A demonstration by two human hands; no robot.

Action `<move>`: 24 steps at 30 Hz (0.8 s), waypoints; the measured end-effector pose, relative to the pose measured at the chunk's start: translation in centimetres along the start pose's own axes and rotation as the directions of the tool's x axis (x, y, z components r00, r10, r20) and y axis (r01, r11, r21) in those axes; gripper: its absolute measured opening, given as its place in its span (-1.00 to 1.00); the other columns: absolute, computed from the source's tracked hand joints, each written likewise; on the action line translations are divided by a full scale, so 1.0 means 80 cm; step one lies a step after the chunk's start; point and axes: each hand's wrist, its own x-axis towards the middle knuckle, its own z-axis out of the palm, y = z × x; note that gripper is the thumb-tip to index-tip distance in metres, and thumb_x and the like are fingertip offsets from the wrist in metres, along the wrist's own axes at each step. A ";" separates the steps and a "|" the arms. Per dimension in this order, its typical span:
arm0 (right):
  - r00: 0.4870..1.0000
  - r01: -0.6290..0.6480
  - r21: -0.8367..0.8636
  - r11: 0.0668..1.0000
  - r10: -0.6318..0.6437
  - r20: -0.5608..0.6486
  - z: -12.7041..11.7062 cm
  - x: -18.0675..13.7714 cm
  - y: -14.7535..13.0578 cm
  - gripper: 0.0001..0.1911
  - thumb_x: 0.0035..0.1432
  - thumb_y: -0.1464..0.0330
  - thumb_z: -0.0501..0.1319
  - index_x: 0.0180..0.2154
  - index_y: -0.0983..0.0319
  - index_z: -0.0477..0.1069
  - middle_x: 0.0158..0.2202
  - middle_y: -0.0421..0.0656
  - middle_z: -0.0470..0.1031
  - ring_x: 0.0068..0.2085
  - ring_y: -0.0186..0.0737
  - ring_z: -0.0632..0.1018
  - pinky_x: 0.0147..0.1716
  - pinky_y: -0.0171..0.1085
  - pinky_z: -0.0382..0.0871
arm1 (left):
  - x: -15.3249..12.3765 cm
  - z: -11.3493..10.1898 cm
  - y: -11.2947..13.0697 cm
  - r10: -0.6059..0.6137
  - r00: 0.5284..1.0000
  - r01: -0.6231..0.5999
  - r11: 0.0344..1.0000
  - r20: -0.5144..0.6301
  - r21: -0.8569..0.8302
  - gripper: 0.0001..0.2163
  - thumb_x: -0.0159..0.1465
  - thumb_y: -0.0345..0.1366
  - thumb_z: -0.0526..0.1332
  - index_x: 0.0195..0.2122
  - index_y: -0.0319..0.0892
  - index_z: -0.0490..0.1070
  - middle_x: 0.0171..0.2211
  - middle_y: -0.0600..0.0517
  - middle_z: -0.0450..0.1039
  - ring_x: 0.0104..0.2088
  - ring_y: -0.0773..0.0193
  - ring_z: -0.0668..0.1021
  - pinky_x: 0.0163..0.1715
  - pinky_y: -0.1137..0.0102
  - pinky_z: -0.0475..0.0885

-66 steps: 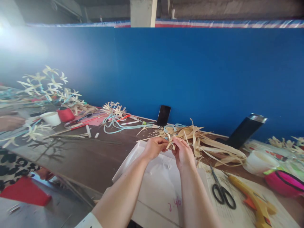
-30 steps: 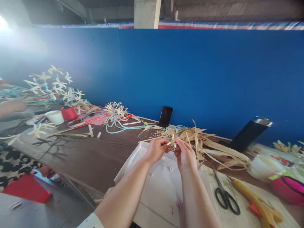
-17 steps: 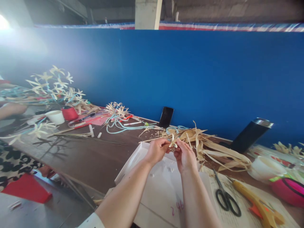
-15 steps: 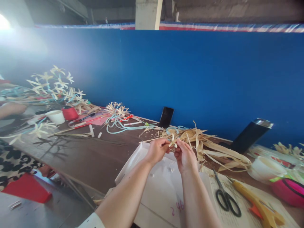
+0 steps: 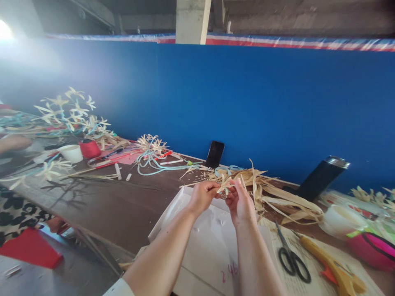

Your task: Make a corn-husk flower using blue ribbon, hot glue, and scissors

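Between my two hands is a small cream flower made of corn husk strips (image 5: 224, 183), its petals spreading upward. My left hand (image 5: 202, 197) pinches it from the left with thumb and forefinger. On the other side my right hand (image 5: 241, 204) has its fingertips closed at the flower's base and right edge; a thin pale strip shows by the raised fingers. Both hands are over a shallow white box (image 5: 203, 246) with numbers written on it. Dry corn husks (image 5: 268, 193) lie just behind the right hand.
Black scissors (image 5: 293, 261) and a yellow glue gun (image 5: 335, 267) lie on printed paper at right, near a white bowl (image 5: 342, 222) and black flask (image 5: 322, 179). A phone (image 5: 215, 154) leans at the back. Husk flowers (image 5: 151, 144) and a paper cup (image 5: 70, 153) are leftward, beside another person's arm (image 5: 14, 143).
The flower's petals have turned and spread between my fingers. My right fingers have straightened upward a little. The whole view has shifted slightly.
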 end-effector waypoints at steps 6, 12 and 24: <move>0.999 0.025 -0.016 1.000 -0.024 0.046 0.002 -0.003 0.000 -0.70 -0.22 0.27 0.43 -0.43 0.28 0.45 -0.54 -0.27 0.41 -0.62 -0.53 0.30 -0.72 -0.54 0.14 | 0.001 0.001 -0.002 0.013 1.000 -0.013 1.000 0.016 -0.016 -0.88 0.06 -0.31 0.22 -0.46 -0.23 0.52 -0.57 0.09 0.43 -0.52 0.39 0.45 -0.48 0.53 0.32; 0.997 0.052 -0.050 0.997 -0.049 0.053 0.001 -0.002 0.002 -0.70 -0.29 0.30 0.45 -0.48 0.26 0.42 -0.59 -0.31 0.36 -0.64 -0.51 0.27 -0.74 -0.50 0.07 | -0.003 -0.001 0.004 0.023 0.999 -0.025 0.998 0.037 0.066 -0.86 0.08 -0.29 0.22 -0.42 -0.21 0.54 -0.56 0.08 0.44 -0.50 0.37 0.45 -0.47 0.51 0.32; 0.997 -0.020 0.101 0.995 0.012 0.073 0.005 -0.003 0.006 -0.72 -0.31 0.37 0.45 -0.49 0.26 0.42 -0.63 -0.35 0.27 -0.63 -0.54 0.24 -0.72 -0.52 0.11 | -0.008 0.003 0.009 0.022 1.000 -0.021 0.998 -0.009 0.051 -0.88 0.10 -0.32 0.19 -0.46 -0.23 0.50 -0.57 0.09 0.42 -0.52 0.39 0.44 -0.48 0.52 0.31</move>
